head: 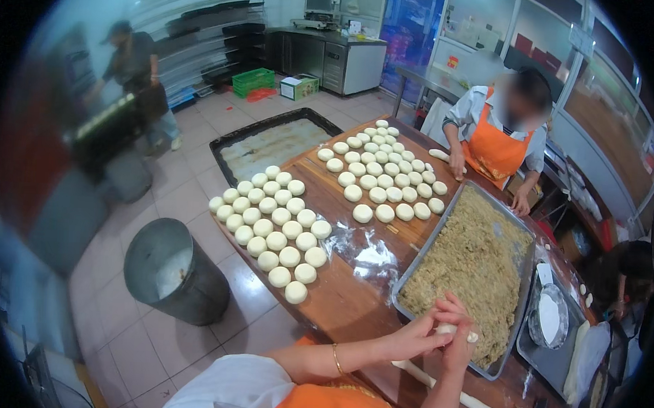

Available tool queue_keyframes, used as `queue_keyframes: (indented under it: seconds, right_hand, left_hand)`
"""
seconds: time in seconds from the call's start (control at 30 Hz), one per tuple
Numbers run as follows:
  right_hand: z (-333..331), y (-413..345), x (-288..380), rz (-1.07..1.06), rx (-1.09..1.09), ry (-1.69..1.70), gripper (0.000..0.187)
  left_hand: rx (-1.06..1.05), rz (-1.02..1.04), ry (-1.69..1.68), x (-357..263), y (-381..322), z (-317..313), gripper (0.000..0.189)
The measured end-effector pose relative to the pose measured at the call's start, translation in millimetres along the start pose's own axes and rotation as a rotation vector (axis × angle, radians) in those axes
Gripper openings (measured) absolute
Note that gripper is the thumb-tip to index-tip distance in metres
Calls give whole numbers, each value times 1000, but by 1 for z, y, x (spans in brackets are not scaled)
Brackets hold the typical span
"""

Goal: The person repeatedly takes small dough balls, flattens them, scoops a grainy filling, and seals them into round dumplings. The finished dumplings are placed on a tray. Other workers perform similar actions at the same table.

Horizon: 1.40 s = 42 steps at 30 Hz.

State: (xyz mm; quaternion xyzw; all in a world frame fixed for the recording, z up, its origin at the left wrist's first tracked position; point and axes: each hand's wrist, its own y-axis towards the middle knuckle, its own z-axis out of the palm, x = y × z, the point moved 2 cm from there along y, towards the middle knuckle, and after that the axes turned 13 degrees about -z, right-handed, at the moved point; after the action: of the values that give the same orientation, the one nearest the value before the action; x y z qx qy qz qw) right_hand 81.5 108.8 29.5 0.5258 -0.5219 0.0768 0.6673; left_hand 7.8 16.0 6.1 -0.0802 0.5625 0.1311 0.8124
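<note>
My left hand (423, 332), with a bracelet at the wrist, and my right hand (456, 353) are brought together over the near edge of a metal tray (512, 351). Between them is a small piece of pale dough (445, 329), partly hidden by the fingers. A crumbly brownish filling (461, 259) is spread across the tray. Below my hands, a long dough rope (479, 406) lies on the wooden table (333, 308), partly covered by my right forearm. Round filled-looking dough pieces (290, 230) stand in rows to the left, with more round dough pieces (383, 181) farther back.
Flour (374, 255) dusts the tabletop. Right of the filling, a bowl of white powder (549, 317) sits on another tray (534, 352). A co-worker in an orange apron (496, 143) works opposite. A large bin (176, 274) and a black-rimmed baking tray (275, 141) are at left.
</note>
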Motion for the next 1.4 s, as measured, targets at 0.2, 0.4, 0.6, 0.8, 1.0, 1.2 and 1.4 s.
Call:
queue_keyframes:
  seconds: [0.2, 0.4, 0.6, 0.8, 1.0, 1.2, 1.4]
  right_hand:
    - [7, 4, 1, -56, 113, -61, 65]
    - [23, 8, 8, -47, 26, -52, 65]
    - [16, -4, -3, -27, 61, -61, 67]
    - [23, -7, 0, -30, 117, -104, 70]
    - [46, -13, 12, -31, 32, -15, 76]
    - [45, -26, 13, -8, 77, -137, 58]
    - [49, -26, 28, 131, 57, -430, 9]
  left_hand:
    - [130, -131, -105, -4, -4, -13, 41]
    - [129, -193, -200, 0, -11, -22, 37]
    - [90, -68, -20, 6, -12, -20, 38]
    - [68, -146, -88, 13, -19, -23, 39]
    - [30, -128, -288, 29, -24, -19, 38]
    - [-61, -76, -79, 18, -54, -20, 36]
    - [-110, -242, -450, 33, -47, -42, 26]
